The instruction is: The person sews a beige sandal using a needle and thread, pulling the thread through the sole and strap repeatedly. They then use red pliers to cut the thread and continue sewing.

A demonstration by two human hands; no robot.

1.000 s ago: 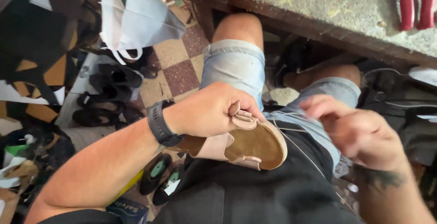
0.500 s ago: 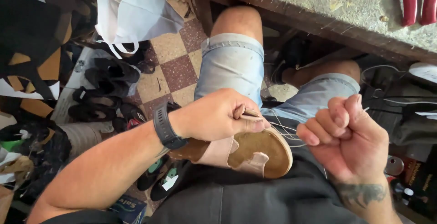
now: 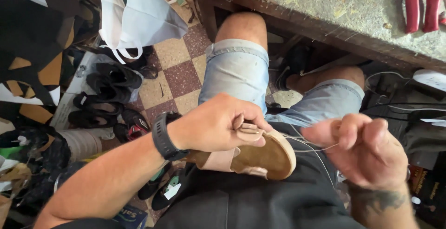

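Room: a cluttered workshop corner with a checkered floor [image 3: 174, 73] of cream and dark red tiles, seen from above the person's lap.
Table: a worn, speckled table [image 3: 325, 6] runs across the top, beyond the knees; one pair of red-handled pliers [image 3: 420, 1] lies on it, up and right of the shoe.
Shoe: one tan suede shoe [image 3: 267, 157] with a pale sole edge lies on its side on the dark apron [image 3: 241, 201] over the lap, toe toward the right hand.
Left hand: the left hand [image 3: 216, 124] is closed over the top of the shoe, its fingertips pressed together on a small tan strap piece [image 3: 248, 129] at the shoe's upper edge; a black watch [image 3: 165, 138] sits on the wrist.
Right hand: the right hand [image 3: 364, 147] is just right of the shoe's toe, fingers curled and pinching the thread [image 3: 309, 145].
Thread: thin pale strands run from the shoe's toe to the right hand; I count two or three, but they are too fine to be sure.
Change: half a second ago the right hand was a raised fist further from the shoe; now it sits lower and nearer the toe, with the thread shorter between them. The left hand has kept its hold and the shoe has not shifted.
Around: left of the shoe, on the floor, about four dark sandals [image 3: 109, 87] lie heaped; one white bag [image 3: 139, 17] hangs above them; two more dark soles [image 3: 162, 192] lie just below the left wrist.
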